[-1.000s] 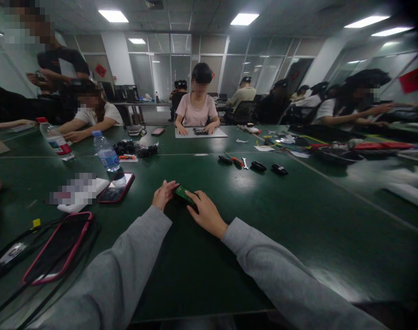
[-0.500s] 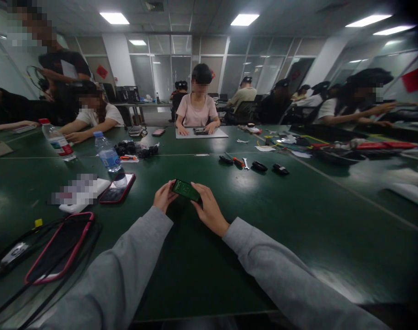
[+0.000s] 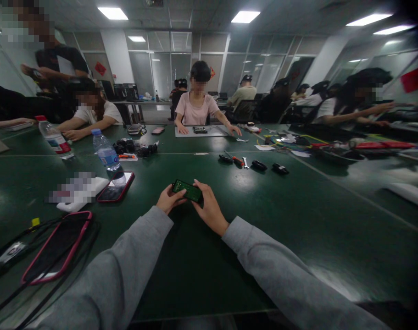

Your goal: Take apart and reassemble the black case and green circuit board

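The work in hand looks like handling a phone-like device (image 3: 194, 194), its green face up, held between both hands over the green table (image 3: 264, 238). The left hand (image 3: 166, 200) grips its left end, thumb laid across the face; the right hand (image 3: 210, 208) cups the other end between thumb and fingers. Whether it touches the tabletop, I cannot tell. Any next move probably calls for both ends kept steady and the thumb free.

Bare tabletop (image 3: 291, 215) spreads right of the right hand (image 3: 210, 208), while a blue-capped bottle (image 3: 107, 154) and nearby phone (image 3: 115, 187) hinder leftward passage.
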`<action>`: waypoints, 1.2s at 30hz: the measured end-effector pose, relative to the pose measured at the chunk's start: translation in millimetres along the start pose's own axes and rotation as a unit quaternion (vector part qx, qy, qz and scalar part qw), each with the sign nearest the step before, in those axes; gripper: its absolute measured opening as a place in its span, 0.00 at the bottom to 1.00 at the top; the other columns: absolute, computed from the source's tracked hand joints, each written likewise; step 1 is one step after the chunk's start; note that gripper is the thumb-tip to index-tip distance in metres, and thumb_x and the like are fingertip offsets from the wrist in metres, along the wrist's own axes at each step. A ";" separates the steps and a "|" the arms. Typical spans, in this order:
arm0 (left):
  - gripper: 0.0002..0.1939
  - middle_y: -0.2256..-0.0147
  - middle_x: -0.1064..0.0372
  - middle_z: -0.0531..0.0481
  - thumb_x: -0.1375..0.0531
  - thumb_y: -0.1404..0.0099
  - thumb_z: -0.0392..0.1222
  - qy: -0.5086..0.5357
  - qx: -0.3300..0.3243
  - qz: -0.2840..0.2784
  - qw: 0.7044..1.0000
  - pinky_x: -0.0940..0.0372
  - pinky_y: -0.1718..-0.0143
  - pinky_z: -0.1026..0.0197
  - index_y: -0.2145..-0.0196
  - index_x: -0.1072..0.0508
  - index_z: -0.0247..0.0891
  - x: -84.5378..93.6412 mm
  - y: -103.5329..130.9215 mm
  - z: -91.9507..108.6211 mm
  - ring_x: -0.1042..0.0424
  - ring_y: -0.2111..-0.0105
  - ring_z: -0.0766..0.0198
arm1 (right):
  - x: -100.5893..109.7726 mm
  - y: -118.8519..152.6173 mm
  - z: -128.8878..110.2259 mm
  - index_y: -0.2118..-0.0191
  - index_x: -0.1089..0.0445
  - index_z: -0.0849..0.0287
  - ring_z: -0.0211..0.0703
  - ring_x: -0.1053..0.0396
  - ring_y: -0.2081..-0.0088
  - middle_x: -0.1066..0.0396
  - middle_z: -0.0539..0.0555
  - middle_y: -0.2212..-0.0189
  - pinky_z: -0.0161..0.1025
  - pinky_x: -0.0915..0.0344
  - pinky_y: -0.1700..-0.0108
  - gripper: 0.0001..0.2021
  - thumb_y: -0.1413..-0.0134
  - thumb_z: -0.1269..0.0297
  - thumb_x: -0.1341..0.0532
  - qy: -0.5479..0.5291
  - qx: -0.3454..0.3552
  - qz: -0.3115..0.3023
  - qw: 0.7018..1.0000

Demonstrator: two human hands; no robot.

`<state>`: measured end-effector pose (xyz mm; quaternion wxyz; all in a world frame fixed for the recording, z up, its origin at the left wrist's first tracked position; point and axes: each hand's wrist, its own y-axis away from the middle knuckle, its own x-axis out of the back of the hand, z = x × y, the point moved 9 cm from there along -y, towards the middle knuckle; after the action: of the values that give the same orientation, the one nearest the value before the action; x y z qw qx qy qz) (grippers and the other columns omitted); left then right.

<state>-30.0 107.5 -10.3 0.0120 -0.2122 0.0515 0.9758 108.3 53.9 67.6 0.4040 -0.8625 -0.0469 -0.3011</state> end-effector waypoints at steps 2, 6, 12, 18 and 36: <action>0.24 0.60 0.32 0.44 0.31 0.54 0.39 0.002 -0.001 -0.002 1.000 0.31 0.59 0.51 0.59 0.33 0.35 -0.1 -0.2 -0.1 0.28 0.63 0.60 | 0.2 0.3 2.8 0.38 0.55 0.53 0.46 0.47 0.44 0.45 0.57 0.47 0.49 0.47 0.41 0.34 0.50 0.75 0.43 -0.002 -0.009 0.006 1.000; 0.24 0.59 0.32 0.44 0.31 0.55 0.38 -0.005 -0.003 0.002 1.000 0.30 0.61 0.54 0.59 0.32 0.35 0.3 0.5 1.0 0.28 0.64 0.61 | -0.7 1.5 10.6 0.39 0.54 0.56 0.46 0.45 0.46 0.45 0.58 0.49 0.48 0.46 0.42 0.35 0.51 0.69 0.39 -0.034 -0.044 0.009 0.998; 0.28 0.61 0.31 0.44 0.30 0.57 0.38 -0.015 -0.007 0.004 1.000 0.30 0.64 0.59 0.57 0.33 0.36 0.5 -0.1 2.7 0.28 0.63 0.60 | -12.2 5.6 32.5 0.40 0.52 0.57 0.44 0.39 0.50 0.41 0.57 0.51 0.46 0.42 0.45 0.35 0.51 0.55 0.38 -0.165 -0.145 -0.020 0.975; 0.28 0.62 0.29 0.45 0.31 0.56 0.46 -0.039 -0.009 0.000 0.999 0.32 0.66 0.60 0.56 0.31 0.38 2.2 -1.9 -1.7 0.28 0.67 0.63 | -25.9 8.9 42.0 0.51 0.38 0.58 0.40 0.37 0.52 0.35 0.53 0.55 0.40 0.38 0.50 0.20 0.41 0.50 0.50 -0.305 -0.222 -0.080 0.923; 0.23 0.61 0.29 0.44 0.37 0.47 0.52 -0.005 -0.006 -0.012 1.000 0.35 0.58 0.59 0.58 0.29 0.34 -3.7 -5.5 -14.4 0.29 0.65 0.64 | -41.6 22.7 45.6 0.43 0.46 0.53 0.41 0.31 0.59 0.32 0.54 0.57 0.38 0.32 0.61 0.26 0.44 0.50 0.45 -0.448 -0.364 -0.097 0.811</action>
<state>-20.5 111.5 -22.3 0.0231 -0.2081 0.0433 0.9769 103.8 78.6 6.8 -0.0371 -0.9767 -0.1928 0.0862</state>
